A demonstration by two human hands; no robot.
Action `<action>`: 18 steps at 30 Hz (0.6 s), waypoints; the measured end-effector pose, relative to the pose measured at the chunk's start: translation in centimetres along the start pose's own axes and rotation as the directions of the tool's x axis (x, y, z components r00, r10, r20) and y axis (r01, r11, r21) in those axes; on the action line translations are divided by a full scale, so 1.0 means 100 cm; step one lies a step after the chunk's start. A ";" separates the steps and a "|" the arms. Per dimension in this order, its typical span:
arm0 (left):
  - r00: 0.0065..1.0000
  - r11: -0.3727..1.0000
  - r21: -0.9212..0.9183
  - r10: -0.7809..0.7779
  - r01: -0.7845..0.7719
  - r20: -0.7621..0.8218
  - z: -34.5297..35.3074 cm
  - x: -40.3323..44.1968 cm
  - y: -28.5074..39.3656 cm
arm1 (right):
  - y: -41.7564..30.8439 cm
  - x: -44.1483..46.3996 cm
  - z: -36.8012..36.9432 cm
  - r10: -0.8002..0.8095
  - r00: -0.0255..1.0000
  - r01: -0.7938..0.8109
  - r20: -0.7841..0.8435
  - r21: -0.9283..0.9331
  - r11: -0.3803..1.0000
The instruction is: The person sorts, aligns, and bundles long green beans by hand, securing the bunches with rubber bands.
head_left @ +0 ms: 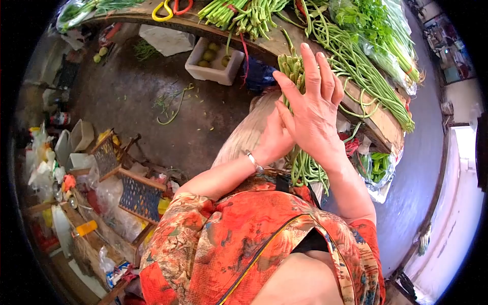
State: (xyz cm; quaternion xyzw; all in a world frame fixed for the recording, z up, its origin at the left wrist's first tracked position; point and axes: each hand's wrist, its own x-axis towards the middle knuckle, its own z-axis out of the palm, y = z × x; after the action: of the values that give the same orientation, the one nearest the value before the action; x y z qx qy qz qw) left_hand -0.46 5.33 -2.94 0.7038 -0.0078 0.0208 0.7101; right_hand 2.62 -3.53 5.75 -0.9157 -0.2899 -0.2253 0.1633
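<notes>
Dark floor underlies a rough wooden table, upper right; right hand splays over slender beans, left hand grip unclear.

Single head camera, facing forward, down; close.

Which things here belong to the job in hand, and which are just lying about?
Likely in the job:
- long-bean bundle at the left hand and right hand
- loose long beans on the wooden table

Seemingly lying about:
- white box of round fruit
- stray stems on the floor
</notes>
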 end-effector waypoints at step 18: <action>0.849 0.663 -0.672 0.101 0.331 0.519 -0.041 0.021 -0.012 | 0.017 -0.044 -0.020 0.078 0.994 -0.037 -0.071 0.462 0.886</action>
State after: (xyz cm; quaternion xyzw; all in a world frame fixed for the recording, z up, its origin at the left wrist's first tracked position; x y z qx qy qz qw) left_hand 1.65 9.43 -4.05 0.3318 -0.1582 -0.2197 0.9037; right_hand -0.21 -7.71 4.92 -0.8482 -0.3004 -0.1854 0.3948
